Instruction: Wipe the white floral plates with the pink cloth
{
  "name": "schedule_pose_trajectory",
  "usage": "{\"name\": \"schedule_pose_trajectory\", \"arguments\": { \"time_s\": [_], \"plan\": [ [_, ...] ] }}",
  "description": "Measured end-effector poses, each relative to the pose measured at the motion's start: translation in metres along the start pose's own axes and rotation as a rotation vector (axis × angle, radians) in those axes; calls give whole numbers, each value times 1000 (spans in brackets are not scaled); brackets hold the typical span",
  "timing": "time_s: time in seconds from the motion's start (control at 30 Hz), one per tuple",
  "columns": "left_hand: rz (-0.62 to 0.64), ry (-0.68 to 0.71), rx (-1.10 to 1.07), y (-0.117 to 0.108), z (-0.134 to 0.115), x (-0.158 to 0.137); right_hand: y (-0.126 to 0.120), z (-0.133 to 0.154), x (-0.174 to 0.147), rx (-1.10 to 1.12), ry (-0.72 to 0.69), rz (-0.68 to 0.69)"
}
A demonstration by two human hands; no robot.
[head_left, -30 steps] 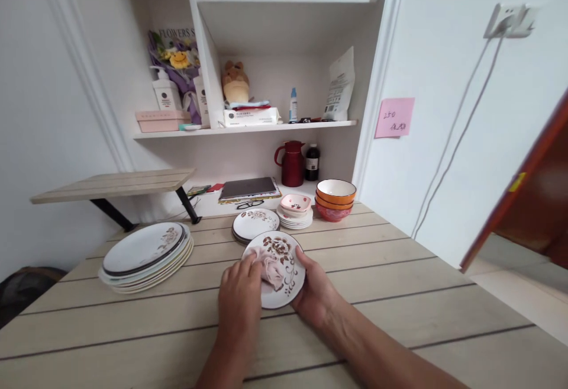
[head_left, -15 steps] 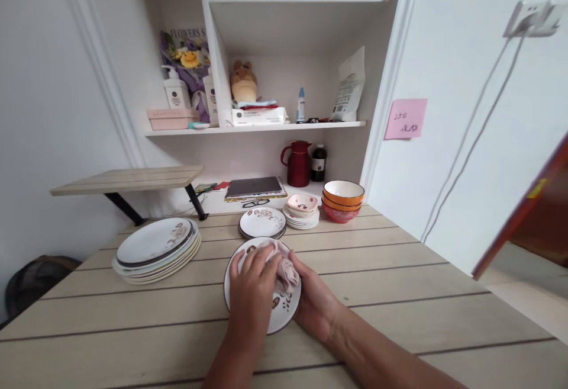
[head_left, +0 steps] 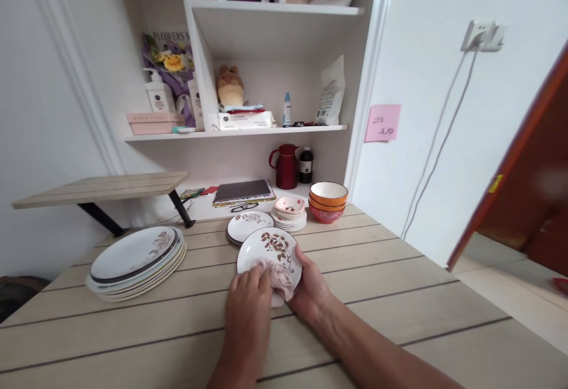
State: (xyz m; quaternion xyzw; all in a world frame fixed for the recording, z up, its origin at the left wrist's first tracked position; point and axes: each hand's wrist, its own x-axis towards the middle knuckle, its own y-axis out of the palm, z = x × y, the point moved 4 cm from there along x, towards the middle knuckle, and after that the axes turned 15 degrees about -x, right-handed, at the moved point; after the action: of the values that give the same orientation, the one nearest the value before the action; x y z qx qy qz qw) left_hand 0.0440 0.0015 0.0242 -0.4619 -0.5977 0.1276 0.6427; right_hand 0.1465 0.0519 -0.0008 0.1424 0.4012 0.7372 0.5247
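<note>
White plate [head_left: 266,250], brown-flowered, apparently dark-rimmed

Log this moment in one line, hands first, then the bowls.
left hand: holding cloth on plate | right hand: gripping plate's right edge | stacked bowls: on table, beyond plate

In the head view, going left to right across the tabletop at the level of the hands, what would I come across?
Stack of large plates → left hand → pink cloth → right hand. The plate in the right hand overlaps these, so I left it out.
</note>
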Motion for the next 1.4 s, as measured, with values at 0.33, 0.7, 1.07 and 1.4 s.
{"name": "schedule_pose_trajectory", "arguments": {
  "time_s": [0.33, 0.7, 1.07, 1.4],
  "plan": [
    [-1, -58, -175, -9, 9, 10, 8, -15, -10, -257, 61, -4],
    [94, -348, 129, -14, 35, 4, 1, -7, -4, -67, 15, -142],
    [104, -71, -54, 7, -2, 0, 0, -10, 1, -88, 54, 45],
    [-111, -208, 88, -20, 23, 9, 9, -18, -7, -181, 101, 25]
  ]
}}
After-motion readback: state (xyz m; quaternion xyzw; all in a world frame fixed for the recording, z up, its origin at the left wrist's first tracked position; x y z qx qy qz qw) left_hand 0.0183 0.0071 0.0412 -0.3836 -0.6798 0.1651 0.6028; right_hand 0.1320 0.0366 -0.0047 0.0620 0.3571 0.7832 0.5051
